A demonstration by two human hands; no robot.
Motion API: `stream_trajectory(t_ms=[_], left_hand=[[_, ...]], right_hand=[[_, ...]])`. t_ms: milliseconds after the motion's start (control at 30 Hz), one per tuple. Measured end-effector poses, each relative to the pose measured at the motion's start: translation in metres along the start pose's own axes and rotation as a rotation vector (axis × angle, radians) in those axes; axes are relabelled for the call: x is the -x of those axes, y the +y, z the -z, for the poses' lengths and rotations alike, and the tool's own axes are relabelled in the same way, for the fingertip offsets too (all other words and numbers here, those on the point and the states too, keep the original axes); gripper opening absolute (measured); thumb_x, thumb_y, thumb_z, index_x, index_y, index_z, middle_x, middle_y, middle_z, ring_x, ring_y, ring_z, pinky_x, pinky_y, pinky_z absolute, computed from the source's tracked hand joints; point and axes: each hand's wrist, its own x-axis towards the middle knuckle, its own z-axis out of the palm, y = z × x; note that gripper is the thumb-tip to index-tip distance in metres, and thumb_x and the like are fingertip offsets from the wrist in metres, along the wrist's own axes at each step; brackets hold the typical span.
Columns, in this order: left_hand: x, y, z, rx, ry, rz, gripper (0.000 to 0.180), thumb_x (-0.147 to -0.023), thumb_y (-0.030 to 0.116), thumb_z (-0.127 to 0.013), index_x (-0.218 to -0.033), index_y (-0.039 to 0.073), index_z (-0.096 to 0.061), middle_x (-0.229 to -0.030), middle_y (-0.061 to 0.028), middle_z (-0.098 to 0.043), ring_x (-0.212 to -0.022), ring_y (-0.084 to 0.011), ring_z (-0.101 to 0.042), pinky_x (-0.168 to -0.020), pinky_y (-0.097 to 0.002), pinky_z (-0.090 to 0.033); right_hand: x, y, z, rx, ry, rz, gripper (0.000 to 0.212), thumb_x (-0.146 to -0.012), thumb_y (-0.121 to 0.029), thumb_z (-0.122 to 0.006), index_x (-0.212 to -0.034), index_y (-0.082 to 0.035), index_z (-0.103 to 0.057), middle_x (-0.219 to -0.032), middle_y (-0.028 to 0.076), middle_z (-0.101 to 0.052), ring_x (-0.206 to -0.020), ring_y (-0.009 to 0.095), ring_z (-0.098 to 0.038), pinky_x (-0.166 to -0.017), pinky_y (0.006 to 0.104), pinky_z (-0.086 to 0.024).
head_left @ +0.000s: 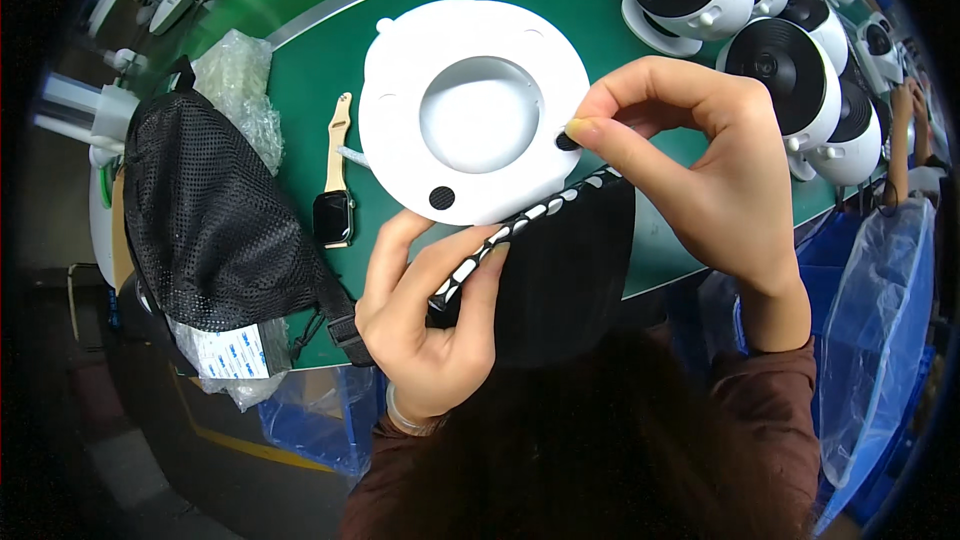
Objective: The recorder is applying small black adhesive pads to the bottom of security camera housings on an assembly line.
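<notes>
A white round plastic base (395, 130) with a recessed centre lies on the green table in front of me. One round black pad (442, 198) sits on its lower left part. My right hand (715, 165) pinches another small black pad (566, 142) between thumb and finger, at the right rim of the base. My left hand (430, 335) grips a dark sheet of pads (570, 270) by its near-left end. White ovals and black spots line the sheet's upper edge, which runs close below the base.
A smartwatch (333, 217) with a beige strap lies left of the base. Beyond it are bubble wrap (240, 90) and a black mesh bag (205, 210). Several white-and-black round devices (785, 80) crowd the right side. Blue bins with clear liners (870, 320) stand below the table edge.
</notes>
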Motion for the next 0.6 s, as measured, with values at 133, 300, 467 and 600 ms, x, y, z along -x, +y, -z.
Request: stream_trajectory(t_ms=[133, 300, 467, 600], left_hand=[[0.000, -0.002, -0.002, -0.004, -0.008, 0.004, 0.022, -0.059, -0.009, -0.063, -0.080, -0.002, -0.063, -0.087, -0.0147, -0.056, -0.076, -0.0226, -0.059, -0.064, -0.0255, -0.045], [0.000, -0.001, -0.002, 0.013, -0.003, 0.003, 0.022, -0.059, -0.009, -0.063, -0.079, -0.002, -0.062, -0.086, -0.0146, -0.056, -0.076, -0.0222, -0.059, -0.064, -0.0254, -0.045], [0.007, -0.004, 0.004, 0.071, 0.006, 0.123, 0.021, -0.059, -0.008, -0.063, -0.080, -0.002, -0.063, -0.092, -0.0180, -0.056, -0.081, -0.0241, -0.058, -0.070, -0.0267, -0.044], [0.012, -0.003, 0.018, 0.056, 0.008, 0.023, 0.015, -0.060, -0.002, -0.060, -0.074, 0.000, -0.064, -0.106, -0.0244, -0.051, -0.081, -0.0216, -0.058, -0.070, -0.0247, -0.044]], right_hand=[[0.001, 0.003, -0.002, 0.020, 0.022, 0.031, 0.008, -0.072, -0.005, -0.063, -0.074, 0.002, -0.060, -0.070, 0.004, -0.060, -0.064, 0.008, -0.056, -0.063, 0.0187, -0.045], [0.002, 0.000, -0.003, 0.130, 0.032, 0.057, 0.008, -0.072, -0.004, -0.064, -0.073, 0.001, -0.058, -0.071, 0.004, -0.060, -0.064, 0.007, -0.056, -0.060, 0.0177, -0.044], [0.004, 0.009, 0.002, -0.171, 0.062, -0.173, 0.017, -0.075, -0.005, -0.061, -0.089, 0.002, -0.053, -0.071, 0.007, -0.059, -0.069, 0.009, -0.058, -0.060, 0.0190, -0.045], [0.019, 0.013, 0.015, 0.091, -0.090, 0.232, 0.020, -0.065, -0.005, -0.064, -0.084, 0.000, -0.062, -0.083, 0.010, -0.061, -0.072, 0.018, -0.057, -0.064, 0.0243, -0.045]])
